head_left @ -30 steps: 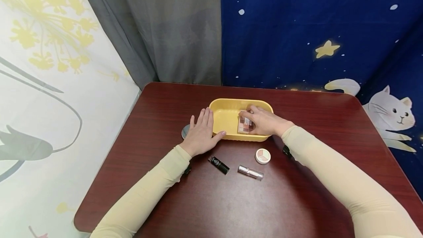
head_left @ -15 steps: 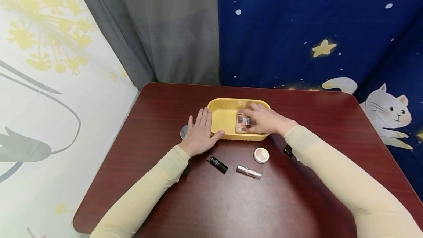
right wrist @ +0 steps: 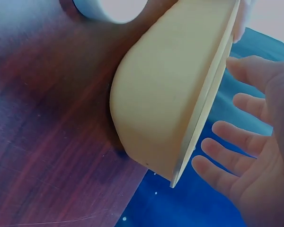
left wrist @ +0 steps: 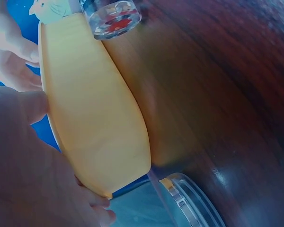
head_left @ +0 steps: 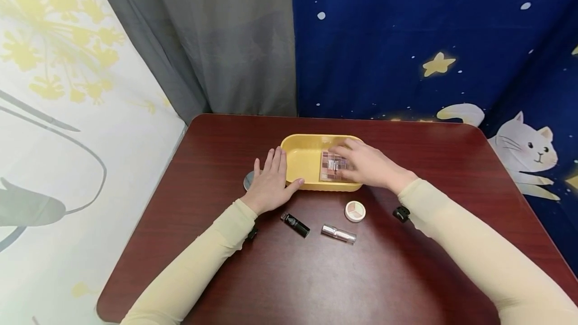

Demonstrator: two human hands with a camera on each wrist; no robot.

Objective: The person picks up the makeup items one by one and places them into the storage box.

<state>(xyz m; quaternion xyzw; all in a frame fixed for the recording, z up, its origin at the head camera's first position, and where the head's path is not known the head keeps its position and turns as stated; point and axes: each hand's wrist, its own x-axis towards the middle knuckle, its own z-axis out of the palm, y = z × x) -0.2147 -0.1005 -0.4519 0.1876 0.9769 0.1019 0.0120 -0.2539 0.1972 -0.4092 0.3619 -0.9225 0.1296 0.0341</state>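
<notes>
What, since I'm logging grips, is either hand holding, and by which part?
Nothing looks held: the right hand is open over the palette, and the left hand, fingers straight, rests on the tray rim.

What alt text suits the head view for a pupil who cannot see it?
A person's left hand lies against the left end of a yellow tray; the right hand is over a palette inside it. On the dark red table, nearer the viewer, are a black tube, a silver tube and a round pot.

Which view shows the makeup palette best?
Head: it looks into the yellow basket, where the palette lies partly behind the right hand. Both wrist views show the basket's outer wall, but no palette.
</notes>
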